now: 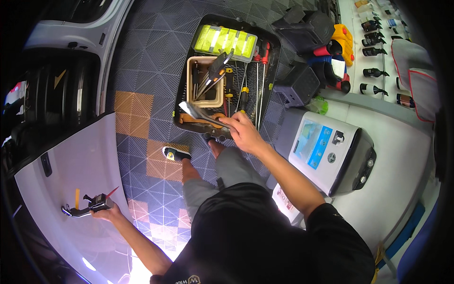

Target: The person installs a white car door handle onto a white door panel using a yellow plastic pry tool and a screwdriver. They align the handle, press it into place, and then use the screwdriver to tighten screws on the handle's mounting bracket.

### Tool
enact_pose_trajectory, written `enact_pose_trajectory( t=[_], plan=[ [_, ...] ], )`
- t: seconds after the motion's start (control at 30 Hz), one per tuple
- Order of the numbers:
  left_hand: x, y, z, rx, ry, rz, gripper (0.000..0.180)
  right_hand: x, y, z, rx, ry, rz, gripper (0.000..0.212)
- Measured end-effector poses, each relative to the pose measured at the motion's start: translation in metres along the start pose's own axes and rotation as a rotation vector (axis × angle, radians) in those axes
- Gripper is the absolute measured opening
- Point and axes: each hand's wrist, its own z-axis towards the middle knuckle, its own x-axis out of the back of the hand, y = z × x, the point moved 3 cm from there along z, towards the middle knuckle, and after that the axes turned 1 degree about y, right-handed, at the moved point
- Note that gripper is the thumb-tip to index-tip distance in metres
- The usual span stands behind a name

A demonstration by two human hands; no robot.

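My left hand (109, 213) is at the pale car door (80, 156), closed around a small black boxy tool (99, 202) with a red pointed piece. The tool is against or beside the door's pull handle (75, 211), and a yellow strip (77, 199) stands up next to it. My right hand (246, 132) grips a curved metal hand tool (198, 112) with a broad shiny end, held over the near side of a black tool cart (276, 47). Beneath it in the cart lies an orange-brown tool (208, 120).
The cart carries a yellow-green organizer case (226, 42), a beige bin (205, 59) of tools, screwdrivers (244, 97) and long red-handled bars (266, 54). On the right stand a grey-white machine (326, 151), black plastic bins (298, 83) and a rack of spray bottles (373, 51).
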Motion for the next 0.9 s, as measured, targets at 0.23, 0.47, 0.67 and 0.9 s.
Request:
enact_pose_trajectory(
  t=[0.23, 0.47, 0.67, 0.9],
  plan=[
    [-0.016, -0.001, -0.017, -0.027, 0.035, -0.001, 0.051, 0.007, -0.008, 0.016, -0.023, -0.024, -0.015, 0.026],
    [-0.023, 0.001, -0.026, -0.019, 0.042, -0.042, 0.048, 0.013, -0.045, 0.025, -0.08, 0.06, 0.408, 0.032],
    [-0.008, -0.004, -0.009, -0.049, 0.086, -0.054, 0.049, 0.048, -0.05, 0.009, -0.134, -0.009, 1.013, 0.048],
    [-0.016, -0.007, -0.002, -0.043, 0.222, -0.046, 0.054, 0.111, -0.011, -0.05, -0.305, 0.227, 1.106, 0.051]
  ],
)
